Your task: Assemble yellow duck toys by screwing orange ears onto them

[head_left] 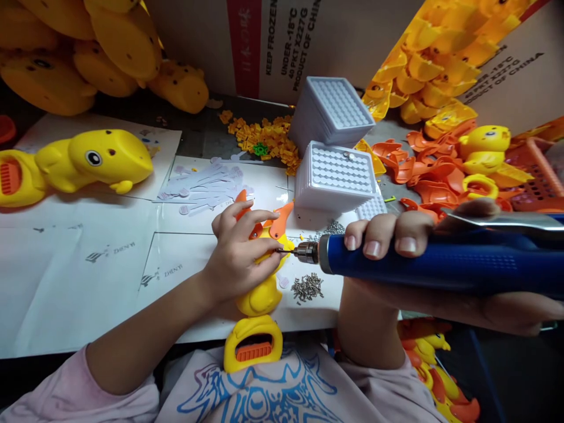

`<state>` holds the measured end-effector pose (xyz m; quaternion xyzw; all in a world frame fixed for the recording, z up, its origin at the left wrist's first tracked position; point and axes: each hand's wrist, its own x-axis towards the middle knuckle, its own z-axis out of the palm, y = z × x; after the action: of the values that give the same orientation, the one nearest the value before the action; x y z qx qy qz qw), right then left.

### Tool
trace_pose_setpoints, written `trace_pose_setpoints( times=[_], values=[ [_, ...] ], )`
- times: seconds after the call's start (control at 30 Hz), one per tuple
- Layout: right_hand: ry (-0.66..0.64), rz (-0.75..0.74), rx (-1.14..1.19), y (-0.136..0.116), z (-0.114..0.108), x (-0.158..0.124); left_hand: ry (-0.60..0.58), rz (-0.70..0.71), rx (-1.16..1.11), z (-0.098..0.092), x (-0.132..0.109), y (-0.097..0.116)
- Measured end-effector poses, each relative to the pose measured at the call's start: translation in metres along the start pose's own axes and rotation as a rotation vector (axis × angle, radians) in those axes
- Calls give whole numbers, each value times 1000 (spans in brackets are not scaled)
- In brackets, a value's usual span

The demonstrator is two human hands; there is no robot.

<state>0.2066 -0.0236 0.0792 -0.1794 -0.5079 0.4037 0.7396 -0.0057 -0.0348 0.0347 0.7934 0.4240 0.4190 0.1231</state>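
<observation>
My right hand (396, 241) is wrapped around a blue electric screwdriver (440, 264), held level with its thin bit pointing left. At the bit's tip, the thumb and forefinger of my left hand (240, 249) pinch what looks like a small screw (279, 251). The other fingers of that hand spread over a yellow duck-shaped toy (259, 296) with orange pieces (282, 220) at its far end. My left hand hides part of the toy. Its looped handle (253, 343), with an orange ribbed insert, points toward my body. A pile of screws (307, 288) lies to the right of the toy.
White stacked trays (339, 176) stand behind. Small yellow parts (264, 138), paper strips (207, 185) and more metal pieces (332, 228) lie about. Another duck toy (97, 158) rests at left. Orange parts (429, 167) and a basket (535, 176) are at right; cardboard boxes (194, 35) stand behind.
</observation>
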Motion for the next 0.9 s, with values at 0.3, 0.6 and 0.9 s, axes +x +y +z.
trace_pose_setpoints(
  times=[0.3,0.6,0.9],
  values=[
    [-18,48,31,-9,6,2,-14,-6,15,0,1,1],
    [13,173,-44,-27,24,12,-41,-13,0,-2,1,1],
    [-154,33,8,-13,10,10,-41,1,51,-1,-1,-1]
  ],
)
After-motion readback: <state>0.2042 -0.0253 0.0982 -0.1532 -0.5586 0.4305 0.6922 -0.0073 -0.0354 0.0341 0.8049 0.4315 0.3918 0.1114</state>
